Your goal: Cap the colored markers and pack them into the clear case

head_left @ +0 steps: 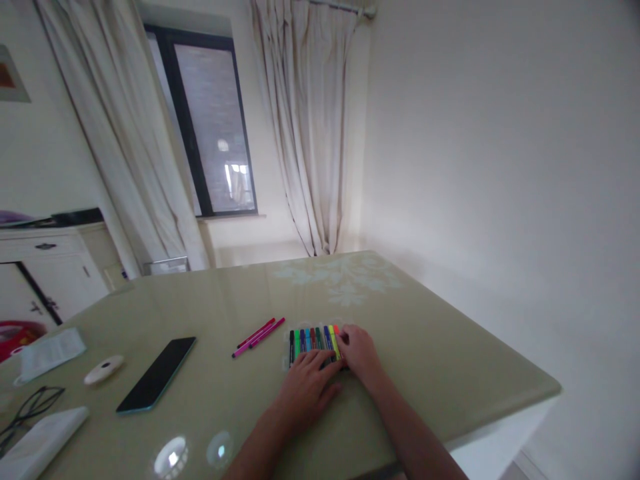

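Note:
A clear plastic case [286, 360] lies on the table with a row of coloured marker pens [307, 339] in it, black and green at the left, yellow and orange at the right. My left hand [313, 380] rests palm down across the lower part of the row, its fingers stretched out over the pens. At the case's right end, my right hand [357, 350] is closed in a pinch on the orange marker pen [337, 330]. The lower ends of the pens are partly hidden by my hands. Red and pink marker pens [259, 335] lie together outside the case, to its left.
Left of the pens, a dark phone [157, 375] lies on the glossy table [225, 300]. Farther left are a white oval object [103, 370], a face mask [53, 353], a black cable [33, 407] and a white box-like object [45, 443]. A wall borders the table's right side.

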`<action>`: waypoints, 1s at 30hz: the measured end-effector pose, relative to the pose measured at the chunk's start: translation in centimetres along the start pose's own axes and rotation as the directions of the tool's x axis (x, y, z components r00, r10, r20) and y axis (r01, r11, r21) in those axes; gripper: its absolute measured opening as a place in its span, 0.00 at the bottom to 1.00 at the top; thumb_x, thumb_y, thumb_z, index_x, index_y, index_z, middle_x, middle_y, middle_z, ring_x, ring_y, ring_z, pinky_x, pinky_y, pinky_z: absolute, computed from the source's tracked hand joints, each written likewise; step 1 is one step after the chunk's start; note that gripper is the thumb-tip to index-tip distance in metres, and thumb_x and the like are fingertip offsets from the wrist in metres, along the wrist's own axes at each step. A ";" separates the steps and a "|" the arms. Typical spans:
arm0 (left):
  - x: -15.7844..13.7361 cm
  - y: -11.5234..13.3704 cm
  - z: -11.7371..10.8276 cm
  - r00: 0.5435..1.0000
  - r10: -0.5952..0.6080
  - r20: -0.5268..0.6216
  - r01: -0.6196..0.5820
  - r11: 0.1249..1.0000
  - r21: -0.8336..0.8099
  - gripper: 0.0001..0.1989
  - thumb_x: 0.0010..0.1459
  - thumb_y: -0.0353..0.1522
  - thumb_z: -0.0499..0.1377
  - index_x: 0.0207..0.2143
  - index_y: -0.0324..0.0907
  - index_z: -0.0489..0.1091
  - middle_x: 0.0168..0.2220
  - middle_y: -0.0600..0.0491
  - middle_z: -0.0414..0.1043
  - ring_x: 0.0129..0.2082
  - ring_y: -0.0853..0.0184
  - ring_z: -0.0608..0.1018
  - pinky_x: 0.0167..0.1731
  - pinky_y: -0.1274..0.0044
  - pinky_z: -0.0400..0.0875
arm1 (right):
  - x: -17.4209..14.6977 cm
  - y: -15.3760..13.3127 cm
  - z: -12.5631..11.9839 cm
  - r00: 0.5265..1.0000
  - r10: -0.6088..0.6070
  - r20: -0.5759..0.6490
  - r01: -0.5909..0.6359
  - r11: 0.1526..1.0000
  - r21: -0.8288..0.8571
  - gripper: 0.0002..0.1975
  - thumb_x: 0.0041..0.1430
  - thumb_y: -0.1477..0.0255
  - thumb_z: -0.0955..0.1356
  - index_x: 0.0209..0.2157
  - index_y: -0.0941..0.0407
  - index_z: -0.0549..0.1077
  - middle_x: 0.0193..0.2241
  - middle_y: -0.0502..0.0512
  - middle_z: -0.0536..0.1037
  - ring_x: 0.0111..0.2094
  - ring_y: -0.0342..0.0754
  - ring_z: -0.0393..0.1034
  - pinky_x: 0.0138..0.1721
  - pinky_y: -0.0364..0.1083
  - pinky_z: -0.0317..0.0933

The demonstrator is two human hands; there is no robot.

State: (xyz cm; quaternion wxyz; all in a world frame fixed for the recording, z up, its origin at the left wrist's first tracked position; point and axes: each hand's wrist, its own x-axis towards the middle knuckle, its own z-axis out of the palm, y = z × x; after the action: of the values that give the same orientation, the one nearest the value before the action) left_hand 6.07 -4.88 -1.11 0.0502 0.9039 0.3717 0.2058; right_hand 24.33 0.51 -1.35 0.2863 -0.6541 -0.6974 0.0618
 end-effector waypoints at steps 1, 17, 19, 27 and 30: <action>0.0 -0.5 0.0 0.999 -0.015 -0.029 0.014 1.000 -0.024 0.21 0.69 0.38 0.55 0.63 0.54 0.66 0.60 0.51 0.71 0.58 0.58 0.72 0.59 0.62 0.66 | -0.1 0.0 -0.1 1.000 -0.005 -0.009 0.005 1.000 0.009 0.08 0.63 0.74 0.66 0.31 0.56 0.77 0.32 0.58 0.81 0.33 0.49 0.73 0.35 0.44 0.57; -3.0 -8.7 -3.0 0.627 -0.702 -0.339 0.776 0.600 0.194 0.14 0.68 0.33 0.51 0.45 0.39 0.76 0.46 0.41 0.76 0.49 0.51 0.75 0.47 0.64 0.69 | -0.6 0.0 0.1 0.966 -0.099 -0.237 0.121 0.989 0.080 0.10 0.68 0.71 0.63 0.36 0.55 0.75 0.36 0.56 0.79 0.33 0.48 0.73 0.36 0.44 0.60; -2.8 -8.6 -2.7 0.636 -0.690 -0.346 0.763 0.630 0.146 0.14 0.69 0.33 0.51 0.44 0.39 0.75 0.47 0.40 0.76 0.49 0.50 0.75 0.47 0.62 0.69 | -0.8 0.0 0.1 0.955 -0.121 -0.272 0.145 0.987 0.072 0.11 0.69 0.70 0.62 0.37 0.55 0.75 0.35 0.56 0.79 0.33 0.48 0.73 0.36 0.44 0.60; -0.8 -5.5 -0.6 0.739 -0.571 -0.357 0.567 0.814 -0.127 0.18 0.74 0.36 0.42 0.46 0.42 0.71 0.44 0.48 0.79 0.44 0.63 0.80 0.45 0.72 0.75 | -2.1 -0.8 0.7 0.900 -0.319 -0.296 0.353 0.933 0.070 0.16 0.74 0.67 0.59 0.38 0.54 0.76 0.34 0.56 0.79 0.37 0.51 0.73 0.42 0.47 0.63; -0.5 -3.7 0.8 0.825 -0.419 -0.379 0.311 0.897 -0.315 0.18 0.73 0.36 0.43 0.48 0.43 0.71 0.44 0.48 0.78 0.45 0.63 0.80 0.47 0.70 0.76 | -2.6 -1.3 0.6 0.900 -0.361 -0.246 0.409 0.894 0.183 0.15 0.74 0.65 0.61 0.40 0.53 0.77 0.36 0.56 0.80 0.40 0.51 0.74 0.43 0.47 0.65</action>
State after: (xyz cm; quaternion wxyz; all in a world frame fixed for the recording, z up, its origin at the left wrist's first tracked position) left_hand 3.64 -2.50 -2.96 0.1127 0.7325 0.5129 0.4333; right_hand 22.83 -1.99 -2.04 0.4370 -0.4675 -0.7683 0.0160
